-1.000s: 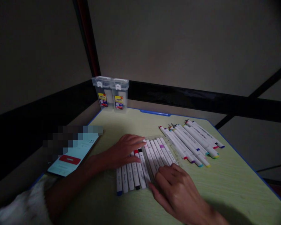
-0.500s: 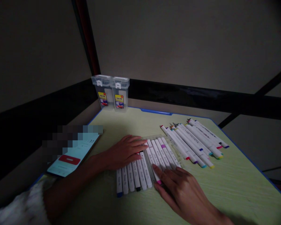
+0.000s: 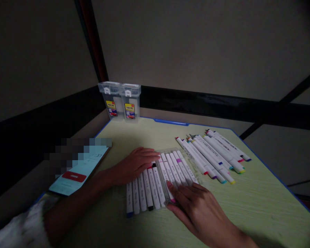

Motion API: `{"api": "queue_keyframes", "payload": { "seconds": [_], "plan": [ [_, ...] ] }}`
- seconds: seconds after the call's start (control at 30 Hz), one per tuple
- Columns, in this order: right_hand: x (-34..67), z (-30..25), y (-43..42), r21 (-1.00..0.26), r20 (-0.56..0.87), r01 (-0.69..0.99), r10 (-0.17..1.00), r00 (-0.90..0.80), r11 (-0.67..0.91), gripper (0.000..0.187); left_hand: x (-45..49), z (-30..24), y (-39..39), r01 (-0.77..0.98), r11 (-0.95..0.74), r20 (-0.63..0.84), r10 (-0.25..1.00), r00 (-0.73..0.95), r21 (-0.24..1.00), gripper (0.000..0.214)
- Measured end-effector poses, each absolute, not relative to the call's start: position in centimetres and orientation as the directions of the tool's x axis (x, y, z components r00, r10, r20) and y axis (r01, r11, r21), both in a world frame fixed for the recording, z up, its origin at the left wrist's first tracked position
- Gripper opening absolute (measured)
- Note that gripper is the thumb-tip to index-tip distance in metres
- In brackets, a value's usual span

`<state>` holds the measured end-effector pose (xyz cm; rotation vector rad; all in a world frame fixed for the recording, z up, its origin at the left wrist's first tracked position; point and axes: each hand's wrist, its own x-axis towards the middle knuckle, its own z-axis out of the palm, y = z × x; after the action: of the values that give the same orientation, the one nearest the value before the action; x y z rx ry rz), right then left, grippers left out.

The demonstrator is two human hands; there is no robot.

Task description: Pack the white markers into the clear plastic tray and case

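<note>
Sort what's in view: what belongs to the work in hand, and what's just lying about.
Work in hand:
left hand
right hand
rowed markers beneath them
clear holder around those
loose markers, probably

Lying about, apparently:
two lidded boxes
phone

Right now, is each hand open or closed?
Left hand: open, over the left marker row.
Right hand: curled over the right marker row; grip cannot be told.

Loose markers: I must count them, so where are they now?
In the head view, the loose markers lie on the right of the table, past the right hand, beside the clear case.
</note>
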<state>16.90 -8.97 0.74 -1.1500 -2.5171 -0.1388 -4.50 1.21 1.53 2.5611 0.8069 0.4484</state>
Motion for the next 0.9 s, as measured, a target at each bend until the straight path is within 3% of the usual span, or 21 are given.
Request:
{"api": "queue_keyframes", "payload": {
  "seconds": [0.2, 0.4, 0.9],
  "plan": [
    [16.8, 0.7, -9.0, -0.058, 0.452, 0.712, 0.654, -0.606, 0.699, 0.047, -4.8, 1.6, 2.1, 0.560, -0.506, 0.246, 0.845, 0.475, 0.656, 0.029],
    [16.5, 0.6, -9.4, -0.064, 0.491, 0.625, 0.569, -0.659, 0.778, 0.035, -5.1, 1.6, 2.6, 0.613, -0.354, 0.133, 0.917, 0.377, 0.706, 0.029],
    [16.2, 0.2, -9.4, -0.052, 0.487, 0.621, 0.563, -0.668, 0.782, 0.033, -4.4, 2.4, 1.5, 0.727, -0.405, 0.139, 0.906, 0.399, 0.555, 0.032]
  ]
}}
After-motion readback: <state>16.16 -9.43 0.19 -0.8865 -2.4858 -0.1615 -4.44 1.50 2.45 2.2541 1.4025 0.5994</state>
